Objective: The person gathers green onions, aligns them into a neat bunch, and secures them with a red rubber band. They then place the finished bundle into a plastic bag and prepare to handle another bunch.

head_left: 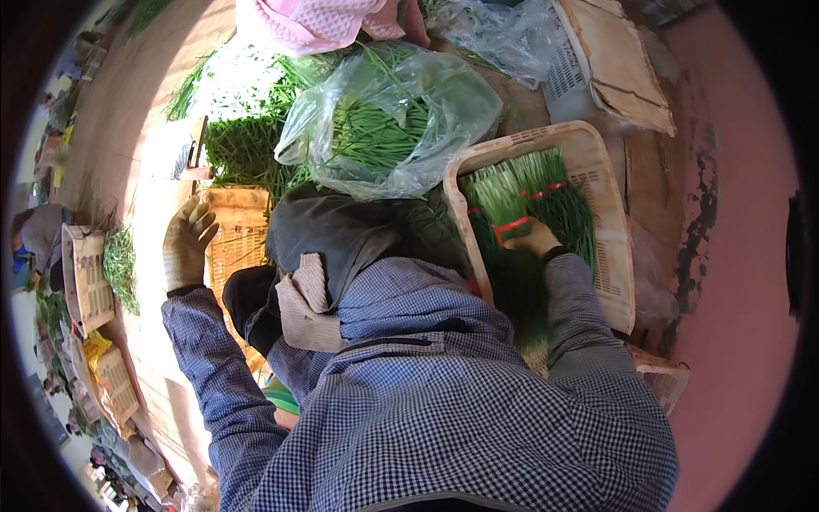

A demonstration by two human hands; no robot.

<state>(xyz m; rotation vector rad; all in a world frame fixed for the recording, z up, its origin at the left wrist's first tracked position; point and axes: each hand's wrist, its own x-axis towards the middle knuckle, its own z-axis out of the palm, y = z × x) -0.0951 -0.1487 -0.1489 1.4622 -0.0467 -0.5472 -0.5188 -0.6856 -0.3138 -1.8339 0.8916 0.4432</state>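
My right hand (537, 238), in a glove, grips a bundle of chive-like greens (503, 198) by its red band. It is inside a pale plastic crate (617, 256) at my right, over other banded bundles (576, 198) lying there. Motion blurs the held bundle slightly. My left hand (190, 246), gloved too, is raised at the left with its fingers extended and nothing in it. Beside that hand stands a yellowish plastic crate (238, 221), partly hidden by my leg. Ahead of my knees, a clear plastic bag (461, 102) lies open around loose greens (381, 131).
A heap of loose greens (246, 144) lies left of the bag, below a pink cloth (313, 25). Beside it is a small wooden frame (197, 150). A pink wall (736, 256) runs along the right. More crates (89, 281) and people are far left.
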